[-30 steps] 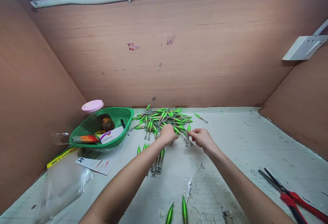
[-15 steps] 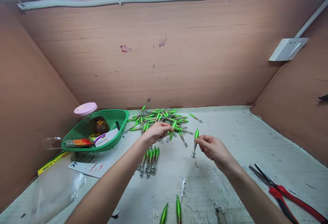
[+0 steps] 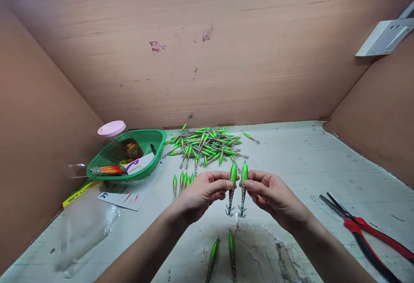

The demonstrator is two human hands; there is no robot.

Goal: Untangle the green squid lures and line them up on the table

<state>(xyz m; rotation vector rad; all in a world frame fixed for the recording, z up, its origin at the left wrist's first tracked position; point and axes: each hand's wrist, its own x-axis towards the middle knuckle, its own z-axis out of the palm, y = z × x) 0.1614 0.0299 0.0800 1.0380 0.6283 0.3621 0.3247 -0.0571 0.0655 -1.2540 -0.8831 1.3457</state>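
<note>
"Take the lure pile (image 3: 207, 145) as the mark. What's left of it?"

"The basket (image 3: 148, 136), just beside it on the bench (image 3: 300, 162), with a jar (image 3: 111, 128), card (image 3: 140, 163) and pen (image 3: 153, 149) inside. Left of the pile and nearer lie a sheet (image 3: 124, 194) and a bag (image 3: 86, 227)."

"Right of it?"

"One lone lure (image 3: 251, 138) near the pile; scissors (image 3: 352, 222) well apart and nearer."

"Before it?"

"A row of lures (image 3: 182, 181), then the left hand (image 3: 207, 190) holding a lure (image 3: 233, 175) beside the right hand (image 3: 273, 194) with another lure (image 3: 245, 175). Nearer still, two more lures (image 3: 213, 253)."

"Behind?"

"The back panel (image 3: 246, 80)."
</note>
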